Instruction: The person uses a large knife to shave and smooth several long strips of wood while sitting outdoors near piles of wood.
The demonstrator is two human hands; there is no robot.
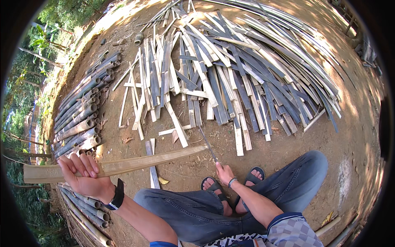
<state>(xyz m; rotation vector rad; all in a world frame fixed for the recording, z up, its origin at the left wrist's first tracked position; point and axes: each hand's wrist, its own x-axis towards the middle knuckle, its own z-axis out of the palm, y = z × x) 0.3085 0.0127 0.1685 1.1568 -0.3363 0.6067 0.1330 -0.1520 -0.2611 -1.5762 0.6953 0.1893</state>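
Observation:
A long split bamboo slat, pale brown, lies across the front of me, slightly tilted with its right end higher. My left hand is closed around it near its wide left end, fingers curled over the top. In my right hand, closed around the grip, is a knife with a long, thin, dark blade pointing away and a little to the left. The blade is beside the slat's right tip; whether they touch I cannot tell. Most of the knife's handle is hidden by my fingers.
A big spread of split bamboo slats, pale and dark, covers the ground ahead. Bamboo poles are stacked at the left, with more poles nearer me. Two slats lie below the held one. My sandalled feet rest on bare soil.

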